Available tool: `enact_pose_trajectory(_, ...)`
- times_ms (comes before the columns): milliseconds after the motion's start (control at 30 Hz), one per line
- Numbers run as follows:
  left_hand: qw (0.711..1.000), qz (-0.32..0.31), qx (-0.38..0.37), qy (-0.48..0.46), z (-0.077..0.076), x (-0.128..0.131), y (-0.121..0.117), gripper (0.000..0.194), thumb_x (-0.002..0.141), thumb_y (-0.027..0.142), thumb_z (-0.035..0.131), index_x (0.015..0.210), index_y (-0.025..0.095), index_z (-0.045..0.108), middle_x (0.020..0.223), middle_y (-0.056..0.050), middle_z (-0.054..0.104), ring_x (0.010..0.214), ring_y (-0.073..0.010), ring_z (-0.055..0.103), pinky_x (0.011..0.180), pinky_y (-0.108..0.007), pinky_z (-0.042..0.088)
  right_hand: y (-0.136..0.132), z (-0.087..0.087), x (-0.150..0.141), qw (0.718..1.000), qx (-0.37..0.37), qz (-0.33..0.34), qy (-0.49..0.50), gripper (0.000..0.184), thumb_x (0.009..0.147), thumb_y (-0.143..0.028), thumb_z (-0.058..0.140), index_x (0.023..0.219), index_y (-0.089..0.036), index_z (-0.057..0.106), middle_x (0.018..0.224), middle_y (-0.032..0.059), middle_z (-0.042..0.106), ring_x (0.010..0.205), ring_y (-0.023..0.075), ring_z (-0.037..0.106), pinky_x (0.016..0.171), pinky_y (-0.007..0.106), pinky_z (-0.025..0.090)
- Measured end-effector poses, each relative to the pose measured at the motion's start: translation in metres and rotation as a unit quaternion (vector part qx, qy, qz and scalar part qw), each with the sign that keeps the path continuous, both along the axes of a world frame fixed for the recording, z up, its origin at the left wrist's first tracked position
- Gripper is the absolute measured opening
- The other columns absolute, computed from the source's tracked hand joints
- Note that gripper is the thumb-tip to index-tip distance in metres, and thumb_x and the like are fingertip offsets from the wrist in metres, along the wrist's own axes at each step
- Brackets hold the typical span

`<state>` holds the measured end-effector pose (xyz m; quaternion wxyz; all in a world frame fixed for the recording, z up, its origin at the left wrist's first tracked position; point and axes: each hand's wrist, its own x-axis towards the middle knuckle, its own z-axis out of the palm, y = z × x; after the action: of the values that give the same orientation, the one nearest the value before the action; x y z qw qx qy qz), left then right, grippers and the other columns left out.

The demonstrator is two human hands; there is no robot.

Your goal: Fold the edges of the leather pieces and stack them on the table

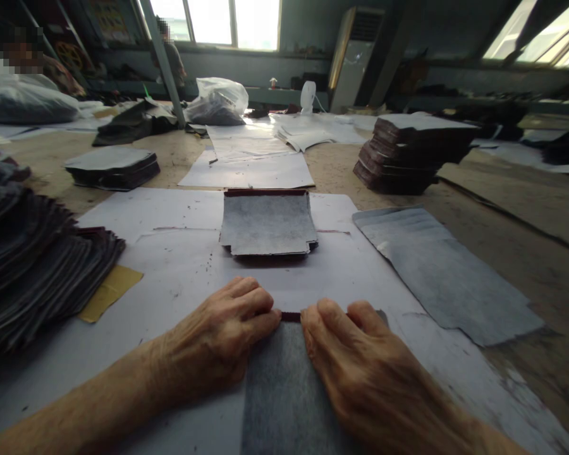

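A grey-faced sheet of material (287, 379) lies on the white paper in front of me, with a narrow dark red-brown strip along its far edge. My left hand (222, 335) is closed at the left part of that edge, thumb and curled fingers on it. On the right part, the bent fingers of my right hand (351, 360) press down on the same edge. Both hands hide much of the sheet. Just beyond them sits a small stack of similar grey-faced pieces (268, 221), notched at the near corners.
A tall fanned stack of dark pieces (23, 259) stands at left, a yellow piece (111, 292) beside it. Overlapping grey sheets (450, 272) lie at right. Farther back are a dark red-brown stack (412, 155), a low stack (114, 167), a plastic bag (218, 101) and two people.
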<state>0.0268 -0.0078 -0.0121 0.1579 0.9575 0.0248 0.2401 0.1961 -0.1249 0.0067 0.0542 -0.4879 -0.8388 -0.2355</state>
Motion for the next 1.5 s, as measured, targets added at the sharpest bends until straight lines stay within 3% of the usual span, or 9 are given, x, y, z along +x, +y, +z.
enact_pose_trajectory(67,1.000,-0.002,-0.009,0.002,0.001,0.001,0.001,0.026,0.081,0.000,0.033,0.085,0.010,0.057,0.079,-0.008,0.051,0.075,-0.0171,0.044,0.068,-0.033,0.041,0.004,0.001,-0.006,1.000,0.021,0.012,-0.002,0.037,0.074,0.002,0.030,0.087,0.000,0.064,0.086,0.0182,0.053,0.082,0.0285,0.047,0.062,0.039,0.042)
enact_pose_trajectory(200,0.999,-0.010,-0.044,-0.005,0.001,0.002,0.003,0.028,0.080,0.000,0.032,0.082,0.008,0.059,0.078,-0.008,0.051,0.074,-0.0170,0.044,0.068,-0.032,0.042,0.013,-0.006,-0.003,0.990,-0.022,0.064,0.127,0.038,0.084,0.001,0.026,0.085,-0.004,0.063,0.082,0.0129,0.053,0.076,0.0226,0.049,0.066,0.037,0.047)
enact_pose_trajectory(400,0.994,0.006,-0.108,0.000,0.007,-0.012,0.013,0.032,0.081,-0.001,0.039,0.101,0.014,0.060,0.085,-0.005,0.055,0.078,-0.0130,0.049,0.071,-0.025,0.042,0.019,-0.019,0.010,0.962,-0.042,0.128,0.237,0.033,0.087,0.001,0.027,0.092,0.000,0.060,0.085,0.0136,0.053,0.081,0.0226,0.049,0.070,0.036,0.049)
enact_pose_trajectory(600,0.998,0.010,-0.057,0.032,0.019,-0.026,0.010,0.026,0.080,0.004,0.042,0.090,0.016,0.063,0.078,-0.004,0.052,0.069,-0.0132,0.044,0.064,-0.028,0.036,0.024,-0.016,0.012,0.937,-0.156,0.104,0.294,0.041,0.083,0.002,0.027,0.115,-0.004,0.052,0.091,0.0108,0.050,0.081,0.0206,0.045,0.071,0.034,0.050)
enact_pose_trajectory(833,0.988,0.026,-0.070,0.133,0.022,-0.023,0.011,0.023,0.085,0.011,0.041,0.074,0.015,0.061,0.063,-0.001,0.048,0.060,-0.0115,0.043,0.062,-0.028,0.033,0.027,-0.016,0.013,0.944,-0.182,0.075,0.264,0.049,0.080,0.002,0.030,0.124,-0.010,0.049,0.090,0.0106,0.044,0.082,0.0212,0.041,0.070,0.036,0.048)
enact_pose_trajectory(1300,0.988,0.020,-0.072,0.132,0.021,-0.022,0.010,0.025,0.084,0.012,0.041,0.062,0.014,0.055,0.060,0.000,0.046,0.058,-0.0106,0.043,0.063,-0.027,0.032,0.025,-0.014,0.003,0.972,-0.159,0.032,0.172,0.064,0.070,0.002,0.040,0.128,-0.023,0.045,0.087,0.0085,0.042,0.077,0.0206,0.041,0.064,0.033,0.043)
enact_pose_trajectory(1400,0.987,0.023,-0.092,0.128,0.018,-0.023,0.009,0.026,0.086,0.014,0.042,0.067,0.015,0.059,0.061,0.000,0.047,0.059,-0.0099,0.045,0.060,-0.024,0.033,0.018,-0.013,0.004,0.970,-0.082,0.074,0.215,0.048,0.079,-0.001,0.038,0.122,-0.019,0.051,0.091,0.0085,0.047,0.084,0.0219,0.043,0.073,0.038,0.041)
enact_pose_trajectory(1500,0.983,0.043,-0.150,0.100,0.015,-0.028,0.013,0.019,0.087,0.017,0.046,0.078,0.019,0.064,0.067,0.002,0.050,0.061,-0.0081,0.048,0.057,-0.019,0.037,0.003,-0.006,0.012,0.959,0.022,0.107,0.260,0.031,0.085,-0.005,0.035,0.103,-0.010,0.059,0.097,0.0086,0.053,0.093,0.0242,0.044,0.076,0.039,0.039)
